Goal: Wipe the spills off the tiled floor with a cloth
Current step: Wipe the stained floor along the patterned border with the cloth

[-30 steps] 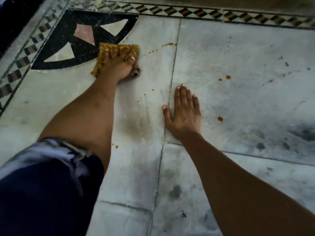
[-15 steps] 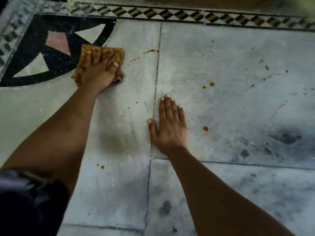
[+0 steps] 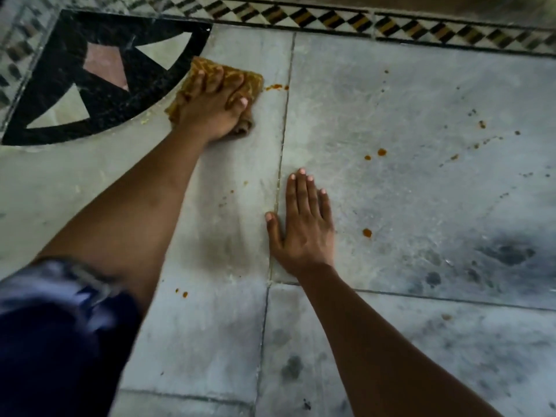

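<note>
Cloth pressed to floor beside black inlay under left grip, fingers spread, not clasped. Right grip laid flat, empty. Orange drips just right of cloth: firm, even pressure advised.

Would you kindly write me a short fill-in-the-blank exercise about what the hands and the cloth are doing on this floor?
1. The left hand presses the cloth down beside the ____ curved inlay.
2. The right hand rests flat on a grey tile and holds ____.
3. The orange smear nearest the cloth lies just to the cloth's ____.

Missing words: black; nothing; right.
</note>
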